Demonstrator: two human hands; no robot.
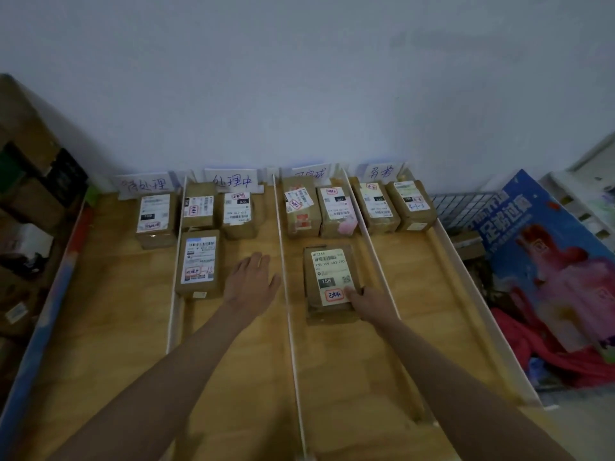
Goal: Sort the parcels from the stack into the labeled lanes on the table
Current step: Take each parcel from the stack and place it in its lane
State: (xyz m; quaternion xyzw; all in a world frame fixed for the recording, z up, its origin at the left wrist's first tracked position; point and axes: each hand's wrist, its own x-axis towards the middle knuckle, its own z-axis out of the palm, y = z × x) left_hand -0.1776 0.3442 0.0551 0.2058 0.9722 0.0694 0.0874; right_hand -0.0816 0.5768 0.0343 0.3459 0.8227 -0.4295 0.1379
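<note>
Dim, bluish, slightly soft picture; edges bend outward.

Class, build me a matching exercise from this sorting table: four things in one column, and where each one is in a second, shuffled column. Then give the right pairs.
Column 1
1. left hand
2. right hand
3. lone parcel
4. blue poster

Column 2
A. alone in the leftmost lane
B. leaning right of the table
C. flat over the second lane, holding nothing
D. on the near corner of the 15H parcel, third lane

Pairs: 1-C, 2-D, 3-A, 4-B
</note>
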